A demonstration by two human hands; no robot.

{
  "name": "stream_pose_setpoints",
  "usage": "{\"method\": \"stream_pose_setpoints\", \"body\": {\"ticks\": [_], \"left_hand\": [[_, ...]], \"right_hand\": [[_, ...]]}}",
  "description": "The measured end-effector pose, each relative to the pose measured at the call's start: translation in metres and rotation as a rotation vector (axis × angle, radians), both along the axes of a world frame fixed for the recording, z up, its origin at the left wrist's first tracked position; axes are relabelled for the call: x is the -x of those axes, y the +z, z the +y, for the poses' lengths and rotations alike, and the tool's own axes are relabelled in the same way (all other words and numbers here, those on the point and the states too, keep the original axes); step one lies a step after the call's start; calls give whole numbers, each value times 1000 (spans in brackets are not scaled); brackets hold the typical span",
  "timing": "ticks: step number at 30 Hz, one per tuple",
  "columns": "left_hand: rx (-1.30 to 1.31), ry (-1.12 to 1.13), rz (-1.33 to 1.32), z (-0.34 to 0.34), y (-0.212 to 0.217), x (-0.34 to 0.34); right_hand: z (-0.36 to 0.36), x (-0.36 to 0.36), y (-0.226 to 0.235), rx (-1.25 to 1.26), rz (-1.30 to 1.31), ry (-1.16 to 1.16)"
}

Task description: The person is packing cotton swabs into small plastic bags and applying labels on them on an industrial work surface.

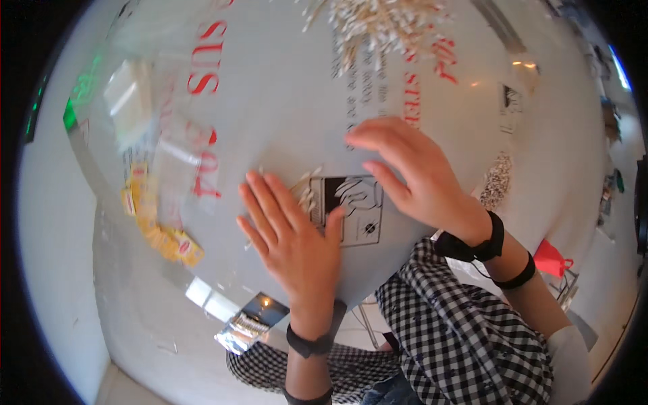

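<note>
Left grip [297, 246] flat, fingers straight, few swabs [308, 201] beside it on desk [283, 101]; can't tell what's underneath. Right grip [418, 175] half-curled, empty. Swab pile [381, 23] far side, yellow packets [177, 247] left, speckled heap [497, 181] right.

Big red capitals and digits [204, 82] and smaller black text lines [380, 69] mark the grey counter [290, 115], with a framed black-and-white hand pictogram [368, 210] and, farther right, a smaller black sign [511, 99]; yellow packets [181, 250] bear red print.
</note>
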State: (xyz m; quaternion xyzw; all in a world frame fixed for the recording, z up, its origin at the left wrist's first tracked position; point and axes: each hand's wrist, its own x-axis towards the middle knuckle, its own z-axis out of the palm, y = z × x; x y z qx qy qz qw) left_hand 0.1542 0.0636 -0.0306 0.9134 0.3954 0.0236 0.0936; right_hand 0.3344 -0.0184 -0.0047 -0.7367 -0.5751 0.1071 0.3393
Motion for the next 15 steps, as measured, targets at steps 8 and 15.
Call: {"method": "stream_pose_setpoints", "body": {"ticks": [8,15], "left_hand": [[137,89,-234,-12,18,27],[162,150,-387,-15,38,68]], "right_hand": [[56,-104,13,-13,-759,-8],[94,-114,-2,-29,-833,310]]}}
